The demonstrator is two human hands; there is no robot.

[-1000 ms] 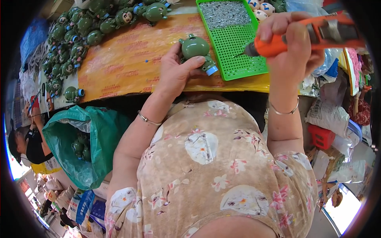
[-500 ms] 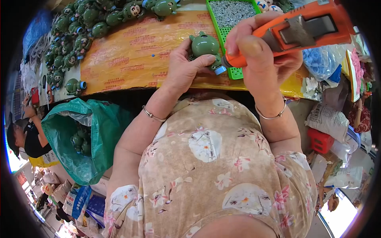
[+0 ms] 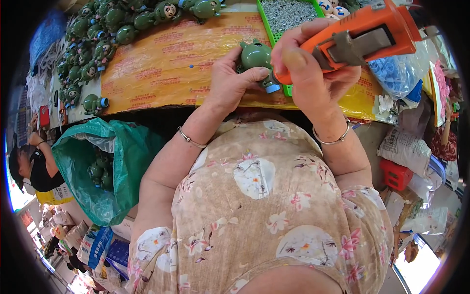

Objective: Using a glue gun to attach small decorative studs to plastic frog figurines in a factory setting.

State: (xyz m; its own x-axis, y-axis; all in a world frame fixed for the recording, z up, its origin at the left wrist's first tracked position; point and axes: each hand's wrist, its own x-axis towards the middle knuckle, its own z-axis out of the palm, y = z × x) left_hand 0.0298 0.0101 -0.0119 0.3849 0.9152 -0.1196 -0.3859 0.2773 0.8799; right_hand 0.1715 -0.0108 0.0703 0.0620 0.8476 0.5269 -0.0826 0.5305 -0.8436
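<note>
My left hand (image 3: pixel 234 78) is closed round a green plastic toy figure (image 3: pixel 255 55) with a light blue base, holding it at the table's near edge. The thumb presses on its lower part. In my right hand (image 3: pixel 313 66) is an orange power screwdriver (image 3: pixel 360 39), gripped along its body. Its dark front end (image 3: pixel 275 77) meets the figure just beside the blue base. The exact contact point is partly hidden by my thumb and the tool. Behind my right hand lies a green plastic basket (image 3: pixel 266 22) holding many small silvery screws (image 3: pixel 289 17).
Many similar green figures (image 3: pixel 112 17) are heaped at the far left of the orange-covered table (image 3: pixel 156 63); one (image 3: pixel 94 104) lies apart near the edge. A green sack (image 3: pixel 128 166) hangs open at my left. A bag of blue parts (image 3: pixel 391 73) sits right. Another person (image 3: pixel 41 166) is at far left.
The screwdriver and my right hand have shifted slightly left and tipped a little. The toy figure stays in my left hand, almost in the same place.
</note>
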